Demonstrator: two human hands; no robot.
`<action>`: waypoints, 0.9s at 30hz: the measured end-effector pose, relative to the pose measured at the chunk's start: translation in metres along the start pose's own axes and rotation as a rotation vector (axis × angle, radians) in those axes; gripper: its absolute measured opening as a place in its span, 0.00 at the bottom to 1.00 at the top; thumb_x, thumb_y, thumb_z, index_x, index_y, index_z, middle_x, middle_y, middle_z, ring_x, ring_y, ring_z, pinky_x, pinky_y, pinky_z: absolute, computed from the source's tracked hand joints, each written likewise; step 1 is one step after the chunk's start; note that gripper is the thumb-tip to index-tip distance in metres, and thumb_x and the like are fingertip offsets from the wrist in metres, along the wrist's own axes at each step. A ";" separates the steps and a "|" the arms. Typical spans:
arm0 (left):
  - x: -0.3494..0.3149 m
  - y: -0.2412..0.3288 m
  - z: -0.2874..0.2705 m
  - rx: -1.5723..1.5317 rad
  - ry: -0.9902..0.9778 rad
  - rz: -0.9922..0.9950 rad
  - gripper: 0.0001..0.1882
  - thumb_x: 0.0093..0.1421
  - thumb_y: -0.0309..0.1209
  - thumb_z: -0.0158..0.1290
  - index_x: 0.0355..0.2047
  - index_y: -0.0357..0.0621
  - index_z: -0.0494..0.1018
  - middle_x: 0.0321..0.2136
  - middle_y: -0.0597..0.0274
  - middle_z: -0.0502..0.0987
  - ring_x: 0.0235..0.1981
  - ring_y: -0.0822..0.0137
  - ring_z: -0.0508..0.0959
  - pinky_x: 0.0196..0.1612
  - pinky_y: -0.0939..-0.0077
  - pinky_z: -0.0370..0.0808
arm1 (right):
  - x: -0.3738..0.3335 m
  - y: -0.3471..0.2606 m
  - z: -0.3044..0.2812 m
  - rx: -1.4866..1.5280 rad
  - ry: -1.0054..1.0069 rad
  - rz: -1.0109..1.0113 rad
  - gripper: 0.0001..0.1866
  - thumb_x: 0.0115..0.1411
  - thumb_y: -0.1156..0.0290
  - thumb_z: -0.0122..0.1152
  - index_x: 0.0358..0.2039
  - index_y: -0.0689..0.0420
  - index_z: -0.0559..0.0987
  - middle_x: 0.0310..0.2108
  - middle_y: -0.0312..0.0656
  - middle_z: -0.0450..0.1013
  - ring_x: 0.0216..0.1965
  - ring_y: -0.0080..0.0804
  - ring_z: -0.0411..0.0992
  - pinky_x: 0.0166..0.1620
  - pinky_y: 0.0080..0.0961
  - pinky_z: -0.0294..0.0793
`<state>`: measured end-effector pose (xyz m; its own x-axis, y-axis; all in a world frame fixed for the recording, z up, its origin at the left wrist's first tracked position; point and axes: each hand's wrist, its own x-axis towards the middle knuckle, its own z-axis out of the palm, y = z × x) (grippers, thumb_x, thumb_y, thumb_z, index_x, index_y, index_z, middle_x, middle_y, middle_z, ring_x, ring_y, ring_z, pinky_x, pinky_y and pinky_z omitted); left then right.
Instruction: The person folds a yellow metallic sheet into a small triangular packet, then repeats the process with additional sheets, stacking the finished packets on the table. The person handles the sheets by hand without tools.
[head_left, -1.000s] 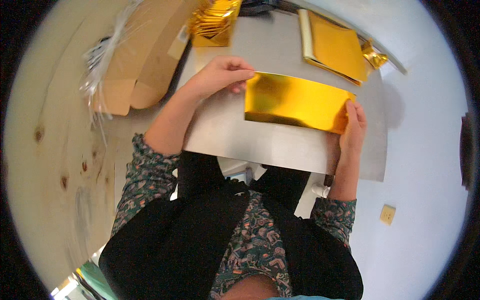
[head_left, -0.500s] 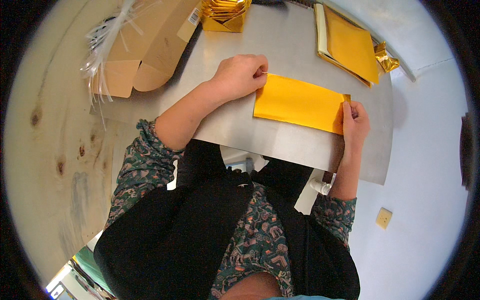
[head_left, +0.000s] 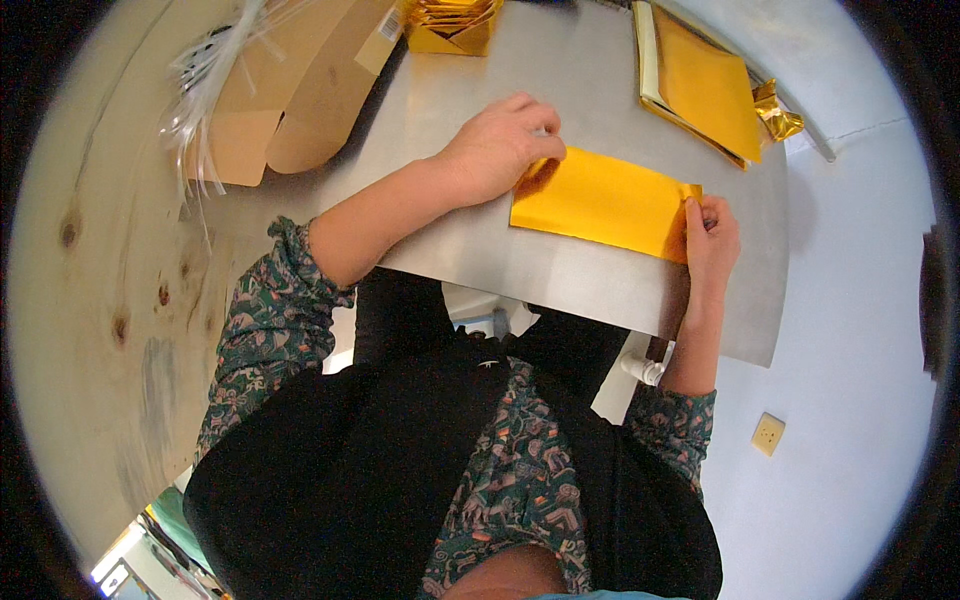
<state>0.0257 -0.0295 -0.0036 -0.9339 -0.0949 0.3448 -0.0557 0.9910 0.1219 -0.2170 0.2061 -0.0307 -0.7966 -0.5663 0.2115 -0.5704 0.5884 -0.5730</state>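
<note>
A shiny gold paper sheet [head_left: 605, 205], long and rectangular, lies at a slant on the grey metal table [head_left: 470, 245] in front of me. My left hand [head_left: 508, 148] is at the sheet's far left corner, with its fingers bent over the far edge and closed on the paper; the thumb is mostly hidden. At the right end my right hand [head_left: 713, 238] pinches the short edge between thumb and curled fingers. A small bit of the far right corner looks turned up beside that thumb.
A stack of larger gold sheets [head_left: 705, 85] lies at the far right, beside a crumpled gold piece [head_left: 777, 112]. Folded gold pieces [head_left: 450, 35] are piled at the back. An open cardboard box [head_left: 300, 95] with clear plastic strips [head_left: 195, 125] stands at left. A white wall borders the right.
My left hand has shifted a little to the right along the far edge, its fingers now reaching farther over the corner. My right hand and the sheet have hardly moved.
</note>
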 end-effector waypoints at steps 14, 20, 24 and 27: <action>-0.002 0.006 -0.005 -0.023 -0.172 0.027 0.11 0.57 0.30 0.54 0.41 0.45 0.78 0.42 0.61 0.76 0.48 0.59 0.75 0.50 0.68 0.76 | -0.070 -0.103 0.017 -0.028 -0.373 -0.739 0.23 0.63 0.58 0.57 0.55 0.58 0.75 0.59 0.50 0.68 0.63 0.50 0.63 0.67 0.47 0.57; -0.004 0.008 -0.011 -0.086 -0.226 -0.001 0.19 0.57 0.39 0.58 0.46 0.44 0.77 0.45 0.61 0.75 0.52 0.58 0.73 0.52 0.66 0.74 | -0.084 -0.108 0.013 -0.200 -0.442 -0.811 0.27 0.61 0.52 0.60 0.61 0.41 0.73 0.65 0.46 0.62 0.67 0.53 0.53 0.69 0.55 0.47; -0.010 0.003 -0.016 -0.094 -0.247 0.047 0.28 0.52 0.43 0.63 0.51 0.43 0.75 0.50 0.61 0.74 0.55 0.57 0.71 0.55 0.64 0.72 | -0.084 -0.105 0.012 -0.180 -0.446 -0.876 0.27 0.60 0.53 0.62 0.60 0.36 0.73 0.65 0.46 0.61 0.67 0.55 0.54 0.68 0.57 0.47; -0.011 -0.002 -0.020 -0.096 -0.274 0.068 0.33 0.49 0.42 0.66 0.54 0.43 0.73 0.51 0.59 0.73 0.56 0.56 0.71 0.56 0.63 0.72 | -0.083 -0.103 0.012 -0.168 -0.457 -0.896 0.27 0.59 0.55 0.62 0.60 0.35 0.73 0.65 0.46 0.61 0.67 0.55 0.54 0.68 0.57 0.47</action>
<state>0.0430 -0.0327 0.0105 -0.9956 0.0136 0.0930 0.0320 0.9794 0.1994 -0.0894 0.1859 0.0012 0.0701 -0.9838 0.1651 -0.9682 -0.1070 -0.2261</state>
